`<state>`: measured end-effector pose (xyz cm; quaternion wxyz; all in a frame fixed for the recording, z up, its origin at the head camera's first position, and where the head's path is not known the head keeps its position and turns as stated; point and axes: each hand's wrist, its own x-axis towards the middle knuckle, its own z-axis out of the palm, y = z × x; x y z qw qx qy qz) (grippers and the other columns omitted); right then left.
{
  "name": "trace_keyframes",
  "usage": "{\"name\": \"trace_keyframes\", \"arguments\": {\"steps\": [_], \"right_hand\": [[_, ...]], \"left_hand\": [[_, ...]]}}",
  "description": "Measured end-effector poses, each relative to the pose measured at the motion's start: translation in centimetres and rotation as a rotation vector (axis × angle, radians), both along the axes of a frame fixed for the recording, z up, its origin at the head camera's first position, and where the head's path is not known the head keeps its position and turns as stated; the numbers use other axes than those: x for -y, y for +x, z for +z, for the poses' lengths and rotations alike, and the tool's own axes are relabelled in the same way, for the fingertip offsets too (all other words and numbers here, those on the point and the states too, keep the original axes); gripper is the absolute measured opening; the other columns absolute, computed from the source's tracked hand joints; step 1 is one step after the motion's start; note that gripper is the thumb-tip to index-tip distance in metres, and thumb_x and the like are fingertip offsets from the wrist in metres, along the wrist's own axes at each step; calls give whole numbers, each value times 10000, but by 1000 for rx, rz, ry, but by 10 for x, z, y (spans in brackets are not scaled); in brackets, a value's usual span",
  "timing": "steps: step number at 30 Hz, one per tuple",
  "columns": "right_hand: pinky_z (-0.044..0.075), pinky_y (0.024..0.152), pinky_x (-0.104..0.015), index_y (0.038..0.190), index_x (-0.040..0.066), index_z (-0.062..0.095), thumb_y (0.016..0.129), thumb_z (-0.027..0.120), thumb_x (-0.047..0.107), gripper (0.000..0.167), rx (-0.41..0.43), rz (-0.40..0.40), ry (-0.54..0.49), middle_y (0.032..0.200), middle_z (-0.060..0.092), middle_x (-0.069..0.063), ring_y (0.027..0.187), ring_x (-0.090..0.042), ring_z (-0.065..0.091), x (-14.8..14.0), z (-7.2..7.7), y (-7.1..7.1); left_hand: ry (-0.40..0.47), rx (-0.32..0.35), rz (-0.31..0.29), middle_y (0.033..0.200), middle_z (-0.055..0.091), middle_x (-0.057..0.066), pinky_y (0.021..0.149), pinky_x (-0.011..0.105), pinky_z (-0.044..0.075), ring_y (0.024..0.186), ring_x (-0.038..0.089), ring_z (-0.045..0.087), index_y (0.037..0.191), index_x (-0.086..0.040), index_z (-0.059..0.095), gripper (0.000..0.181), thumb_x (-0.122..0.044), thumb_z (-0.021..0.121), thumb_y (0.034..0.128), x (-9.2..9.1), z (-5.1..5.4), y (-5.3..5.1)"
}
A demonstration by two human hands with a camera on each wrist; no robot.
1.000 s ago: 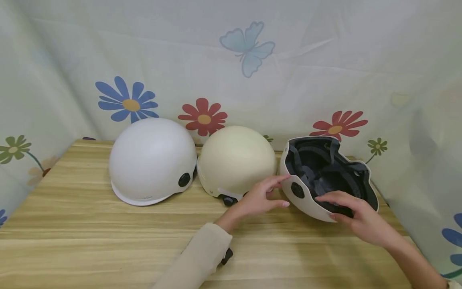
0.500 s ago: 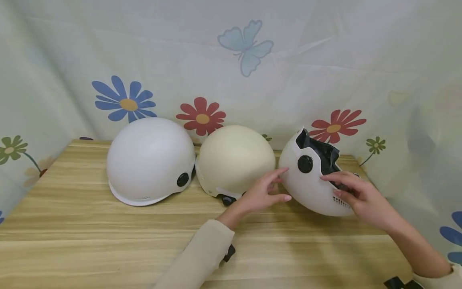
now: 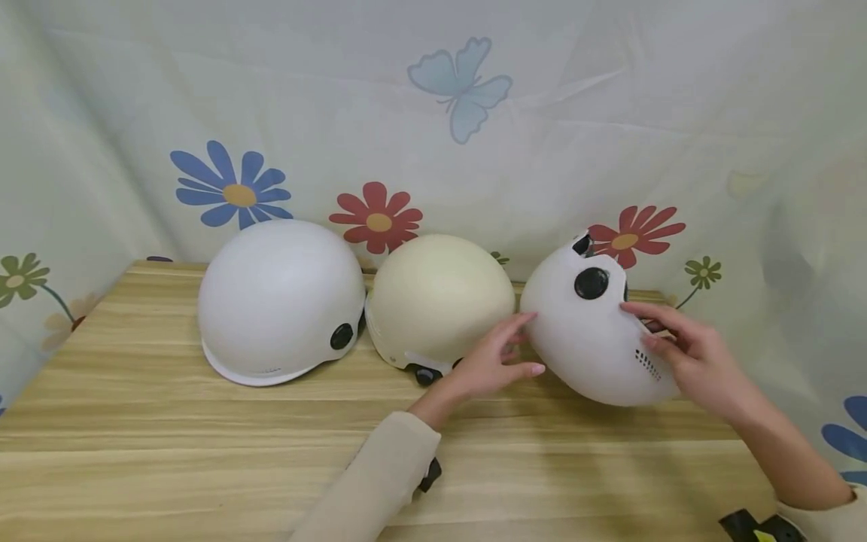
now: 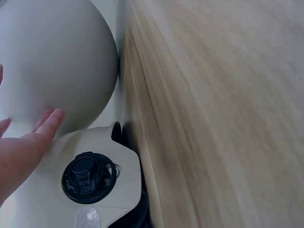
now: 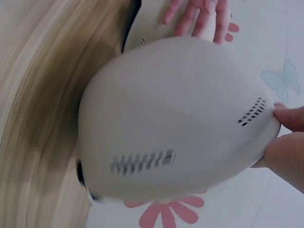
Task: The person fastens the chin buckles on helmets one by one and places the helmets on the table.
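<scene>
At the right of the head view, a white helmet point(image 3: 585, 346) is tilted up on its side, its round shell towards me and a black round disc on its flank. My right hand point(image 3: 707, 365) pinches its rim between thumb and fingers, as the right wrist view also shows. My left hand point(image 3: 484, 365) is at the helmet's left side with fingers extended; the fingertips reach its shell, though contact is hard to tell. Behind that hand stands a cream helmet point(image 3: 440, 301), dome up, with a black knob point(image 4: 88, 178) at its lower edge. The tilted helmet's inside is mostly hidden.
A larger white helmet point(image 3: 281, 293) sits dome up at the left, beside the cream one. All stand in a row on a wood-grain table point(image 3: 223, 459). A flowered cloth point(image 3: 305, 98) hangs close behind and at both sides.
The right helmet has rolled from lying open side up to showing its shell, its rim rising and turning away. My right hand moved slightly up and right with it; the left hand stayed nearly still.
</scene>
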<state>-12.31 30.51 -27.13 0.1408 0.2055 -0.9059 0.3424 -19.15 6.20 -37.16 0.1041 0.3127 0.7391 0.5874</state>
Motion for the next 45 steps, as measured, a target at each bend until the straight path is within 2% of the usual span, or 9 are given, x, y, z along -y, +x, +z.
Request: {"name": "trace_keyframes", "arguments": {"steps": [6,12,19,26,30,33,36,38,45], "right_hand": [[433,711,-86,1354,166,461,966,428,90,397,171,-215,-157,1152,475,44,964,-48,470,-18,4,-2],[454,704,-103,1371,173,438,961,444,111,414,298,-178,-374,1166,444,-17,980,-63,467,-30,6,-6],[445,697,-99,1406,235,378,980,405,186,430,264,-287,-166,1209,415,-60,973,-70,457,-32,7,-4],[453,695,-105,1404,237,380,977,413,177,433,321,-273,-253,1219,409,-36,981,-56,451,-37,6,-3],[504,762,-267,1415,293,342,985,385,218,438,367,-294,-193,1309,376,-114,1059,-187,450,-40,8,-3],[513,747,-294,1409,286,355,980,404,196,441,369,-271,-168,1285,425,-53,1058,-152,478,-43,8,-1],[477,663,-160,1381,234,417,960,452,109,441,314,-229,-152,1145,475,135,960,33,486,-47,6,0],[475,668,-141,1363,210,447,947,475,81,436,290,-224,-143,1110,477,185,938,77,483,-47,5,0],[464,689,-130,1361,213,447,960,458,143,406,339,-328,-171,1192,469,56,983,-92,470,-43,6,0]], "left_hand": [[29,34,0,1476,207,49,972,409,375,1239,276,396,1463,-247,188,773,-202,660,852,0,-1,-3],[-10,27,-16,1485,195,75,954,406,395,1231,284,403,1471,-199,166,780,-204,650,860,-3,-2,-3],[8,39,-50,1500,147,68,950,405,398,1229,318,403,1476,-211,133,811,-204,655,856,-8,-3,-2],[-1,37,-49,1502,136,56,948,396,399,1235,298,400,1476,-229,132,812,-206,656,855,-10,-4,0],[-1,27,-67,1502,135,51,939,405,406,1237,290,398,1476,-222,128,814,-190,654,856,-11,-6,1],[-8,10,-83,1504,136,20,935,411,410,1240,274,397,1477,-232,114,816,-190,648,861,-11,-7,1],[-15,0,-89,1505,133,-3,934,404,411,1245,244,395,1476,-243,104,821,-196,646,862,-11,-8,2],[-20,4,-90,1506,128,-21,940,403,405,1250,224,390,1476,-257,97,827,-210,649,861,-10,-9,2],[-29,-15,-92,1505,132,-37,944,385,397,1264,250,376,1474,-275,102,826,-229,651,858,-10,-9,3]]}}
